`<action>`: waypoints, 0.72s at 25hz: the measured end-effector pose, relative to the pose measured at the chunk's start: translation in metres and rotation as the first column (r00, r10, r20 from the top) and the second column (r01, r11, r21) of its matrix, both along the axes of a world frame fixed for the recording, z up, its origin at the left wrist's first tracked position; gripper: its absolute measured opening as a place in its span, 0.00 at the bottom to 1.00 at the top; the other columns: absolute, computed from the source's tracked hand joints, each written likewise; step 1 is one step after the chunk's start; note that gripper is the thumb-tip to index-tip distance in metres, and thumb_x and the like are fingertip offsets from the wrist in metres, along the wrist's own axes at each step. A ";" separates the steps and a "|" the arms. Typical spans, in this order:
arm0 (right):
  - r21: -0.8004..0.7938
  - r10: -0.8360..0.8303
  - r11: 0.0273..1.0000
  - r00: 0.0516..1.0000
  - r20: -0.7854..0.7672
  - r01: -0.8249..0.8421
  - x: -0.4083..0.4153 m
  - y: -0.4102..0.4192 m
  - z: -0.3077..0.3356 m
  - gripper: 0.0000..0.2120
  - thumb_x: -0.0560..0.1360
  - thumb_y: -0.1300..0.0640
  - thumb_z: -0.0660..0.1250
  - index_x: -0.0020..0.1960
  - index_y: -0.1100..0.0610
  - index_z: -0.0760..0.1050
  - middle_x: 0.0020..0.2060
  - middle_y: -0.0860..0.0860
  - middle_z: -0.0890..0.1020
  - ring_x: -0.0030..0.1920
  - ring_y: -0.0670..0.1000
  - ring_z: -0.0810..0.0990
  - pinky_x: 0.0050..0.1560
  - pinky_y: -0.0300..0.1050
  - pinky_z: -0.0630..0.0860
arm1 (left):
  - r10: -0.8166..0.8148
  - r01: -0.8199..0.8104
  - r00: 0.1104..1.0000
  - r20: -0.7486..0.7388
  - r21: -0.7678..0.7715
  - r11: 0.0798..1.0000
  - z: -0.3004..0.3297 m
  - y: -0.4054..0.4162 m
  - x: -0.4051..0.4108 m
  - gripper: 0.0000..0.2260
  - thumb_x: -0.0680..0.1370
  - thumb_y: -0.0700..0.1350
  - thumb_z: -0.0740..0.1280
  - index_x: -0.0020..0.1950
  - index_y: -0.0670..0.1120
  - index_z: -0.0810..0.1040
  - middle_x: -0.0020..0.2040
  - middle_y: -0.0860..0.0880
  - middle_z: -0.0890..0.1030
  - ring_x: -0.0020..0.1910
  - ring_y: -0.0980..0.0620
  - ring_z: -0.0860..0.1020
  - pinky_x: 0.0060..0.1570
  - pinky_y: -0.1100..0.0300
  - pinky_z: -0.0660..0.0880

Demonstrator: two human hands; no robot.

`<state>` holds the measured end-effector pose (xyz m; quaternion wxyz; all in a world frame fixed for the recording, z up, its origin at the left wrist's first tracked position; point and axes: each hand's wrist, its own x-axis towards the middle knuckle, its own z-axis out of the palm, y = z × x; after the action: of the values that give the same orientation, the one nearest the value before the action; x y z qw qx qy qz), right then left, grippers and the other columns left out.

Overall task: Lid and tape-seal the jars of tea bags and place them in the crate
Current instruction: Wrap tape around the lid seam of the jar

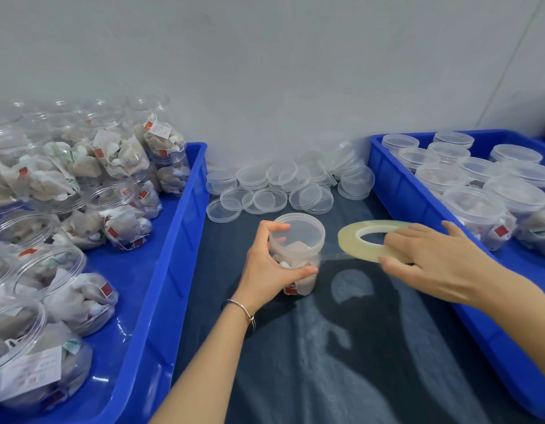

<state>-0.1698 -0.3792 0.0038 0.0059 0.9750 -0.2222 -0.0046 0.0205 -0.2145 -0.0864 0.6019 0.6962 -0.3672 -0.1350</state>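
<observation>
**Fingers clamp jar and tape roll for the seal**

Fingers [276, 229] of my left hand [266, 270] are curled round the lidded jar [297, 249], thumb low on the near wall and the others up at the lid's rim, so the jar stands upright on the dark worktop [341, 347] and cannot skid while tape is drawn. Over at three o'clock from the jar, my right hand [430, 258] pinches the roll of clear tape [350, 240], fingertips over its top face and thumb under the near edge. The roll lies nearly flat, level with the seam under the lid. A faint strip [329, 255] runs from the roll to the jar wall just beside my left thumb, so I judge the free end is already stuck there and the thumb pins it.

That grip makes sense to me: one hand can turn the jar, the other pay out tape at seam height.

Loose lids [265, 197] sit heaped at twelve o'clock, within reach of either hand. At nine o'clock the blue crate [176, 240] carries the open jars of tea bags [124, 209], my supply. At two o'clock a second blue crate [399, 191] holds lidded jars [476, 215], so I take it as the destination, on the tape-hand side.

Risk, as I judge it: thin tape may wrinkle or drift off the seam if the roll tilts.
</observation>
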 end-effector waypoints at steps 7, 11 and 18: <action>-0.070 -0.095 0.993 0.994 0.046 0.098 0.002 -0.025 -0.003 0.13 0.77 0.44 0.50 0.41 0.52 0.63 0.42 0.43 0.71 0.49 0.45 0.68 0.32 0.41 0.63 | -0.032 0.031 0.999 -0.025 -0.019 0.999 0.001 0.003 0.002 0.32 0.59 0.40 0.83 0.55 0.54 0.69 0.58 0.63 0.74 0.60 0.58 0.75 0.54 0.62 0.76; -0.122 -0.072 0.989 0.994 0.079 0.081 0.034 -0.032 -0.010 0.16 0.77 0.43 0.47 0.44 0.54 0.64 0.44 0.46 0.69 0.51 0.49 0.68 0.35 0.44 0.66 | -0.080 0.079 0.994 -0.073 -0.028 0.997 0.000 0.009 0.005 0.32 0.60 0.37 0.82 0.56 0.51 0.69 0.62 0.57 0.74 0.61 0.59 0.75 0.56 0.62 0.76; -0.048 -0.102 0.993 0.985 0.137 0.110 0.075 -0.035 -0.029 0.15 0.80 0.43 0.50 0.47 0.56 0.63 0.52 0.49 0.71 0.56 0.51 0.67 0.38 0.48 0.67 | -0.120 0.120 0.989 -0.084 -0.012 0.993 0.002 0.013 0.008 0.32 0.60 0.35 0.81 0.57 0.51 0.69 0.63 0.54 0.74 0.61 0.59 0.75 0.58 0.57 0.76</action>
<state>-0.0943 -0.4147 -0.0254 0.0176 0.9593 -0.2738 0.0670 0.0287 -0.2018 -0.0846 0.6101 0.6644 -0.3831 -0.1991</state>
